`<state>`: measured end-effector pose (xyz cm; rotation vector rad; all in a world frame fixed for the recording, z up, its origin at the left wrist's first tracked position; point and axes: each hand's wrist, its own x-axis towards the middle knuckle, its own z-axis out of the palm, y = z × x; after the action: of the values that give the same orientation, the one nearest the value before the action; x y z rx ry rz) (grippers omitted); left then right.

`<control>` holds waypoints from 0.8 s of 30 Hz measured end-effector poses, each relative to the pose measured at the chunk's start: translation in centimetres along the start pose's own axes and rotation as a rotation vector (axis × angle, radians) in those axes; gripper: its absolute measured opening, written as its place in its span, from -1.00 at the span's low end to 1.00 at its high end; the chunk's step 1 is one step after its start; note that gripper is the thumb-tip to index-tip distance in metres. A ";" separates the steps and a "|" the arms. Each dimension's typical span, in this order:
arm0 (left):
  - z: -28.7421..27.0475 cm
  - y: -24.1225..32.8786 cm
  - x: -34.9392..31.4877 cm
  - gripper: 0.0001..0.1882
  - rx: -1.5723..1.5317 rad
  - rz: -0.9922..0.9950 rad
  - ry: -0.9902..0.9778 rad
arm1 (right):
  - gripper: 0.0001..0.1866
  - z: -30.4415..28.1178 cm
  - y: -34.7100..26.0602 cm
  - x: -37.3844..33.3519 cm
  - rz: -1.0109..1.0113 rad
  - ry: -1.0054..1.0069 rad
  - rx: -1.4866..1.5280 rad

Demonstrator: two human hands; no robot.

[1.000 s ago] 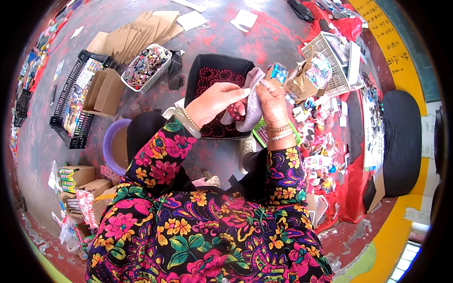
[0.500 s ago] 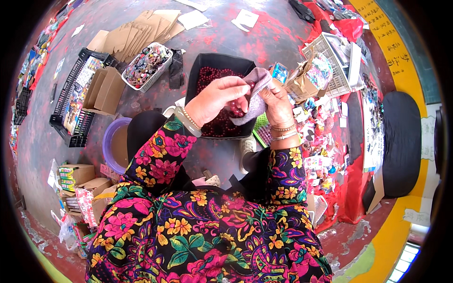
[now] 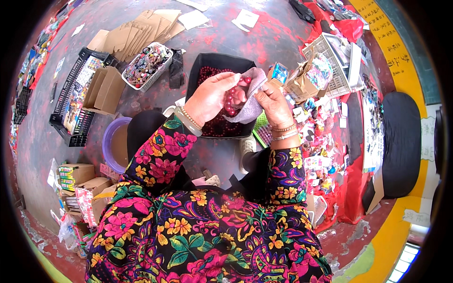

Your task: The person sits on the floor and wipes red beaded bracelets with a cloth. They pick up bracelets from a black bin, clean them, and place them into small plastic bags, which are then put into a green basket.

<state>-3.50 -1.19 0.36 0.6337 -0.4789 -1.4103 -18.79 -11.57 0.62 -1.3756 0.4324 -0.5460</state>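
Over a black bin [image 3: 219, 59], my left hand [image 3: 210, 100] has its fingers curled round a loop of shiny dark red beads [image 3: 231, 100]. My right hand [image 3: 275, 104] pinches a greyish-purple cloth [image 3: 250, 107] between thumb and fingers. The cloth drapes behind and around the beads, against the left fingertips, which it partly hides. Below both hands, more strings of dark red beads [image 3: 207, 74] fill the bin. Part of that pile is covered from sight by my left hand and the cloth.
Left of the bin stand a white basket [image 3: 163, 67] of small trinkets, an open cardboard box [image 3: 104, 89], a black crate [image 3: 71, 140] and a purple basin [image 3: 109, 155]. At right are a small carton [image 3: 278, 73], a beige crate [image 3: 336, 78] and scattered packets [image 3: 318, 162].
My left fingers have loosened and shifted, and more of the bead loop shows between them. The cloth has spread lower and to the right, with my right hand moving slightly.
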 end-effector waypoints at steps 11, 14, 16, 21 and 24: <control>0.0 -0.2 0.0 -0.80 0.191 -0.087 -0.097 | -0.81 0.6 0.1 0.2 -0.079 0.184 -0.065; -0.1 -0.6 -0.1 -0.81 0.162 -0.098 -0.111 | -0.74 0.8 0.2 0.2 -0.082 0.281 0.062; 0.0 -0.6 -0.2 -0.81 0.087 -0.068 -0.075 | -0.77 0.9 0.1 0.3 -0.056 0.251 0.127; -0.4 -0.2 0.2 -0.80 -0.066 0.054 -0.076 | -0.86 -0.1 0.3 0.2 -0.022 0.114 0.168; -0.3 -0.1 -0.1 -0.79 -0.013 0.007 -0.051 | -0.88 0.5 -0.1 0.1 -0.023 0.133 0.211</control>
<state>-3.39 -1.09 0.08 0.5866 -0.5117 -1.4246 -18.48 -11.25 0.78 -1.1471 0.4540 -0.6851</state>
